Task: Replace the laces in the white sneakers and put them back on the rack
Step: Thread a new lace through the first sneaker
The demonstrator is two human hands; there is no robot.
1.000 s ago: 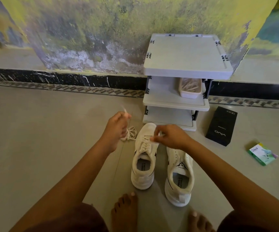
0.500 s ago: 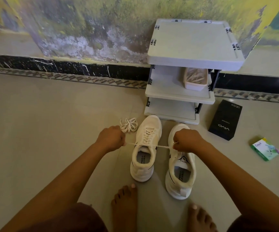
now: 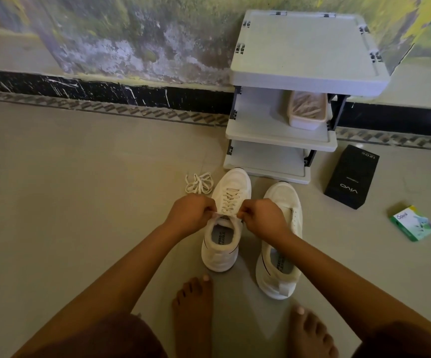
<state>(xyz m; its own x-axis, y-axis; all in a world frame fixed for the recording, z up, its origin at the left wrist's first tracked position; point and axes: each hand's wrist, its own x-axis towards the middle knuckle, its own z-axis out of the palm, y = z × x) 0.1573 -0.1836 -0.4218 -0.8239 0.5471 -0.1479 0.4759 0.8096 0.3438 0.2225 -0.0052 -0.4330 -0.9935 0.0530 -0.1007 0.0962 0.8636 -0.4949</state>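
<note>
Lacing is threaded up the centre sneaker; its lace ends are pinched by the left hand and right hand, seemingly for tying. The second sneaker, right of centre, appears unlaced, a loose lace is left on the floor, and the rack is not yet refilled.

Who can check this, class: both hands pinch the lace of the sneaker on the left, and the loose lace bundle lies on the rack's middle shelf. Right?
No. In the head view the loose lace bundle lies on the floor beside that sneaker; the left hand and right hand pinch its lace.
</note>
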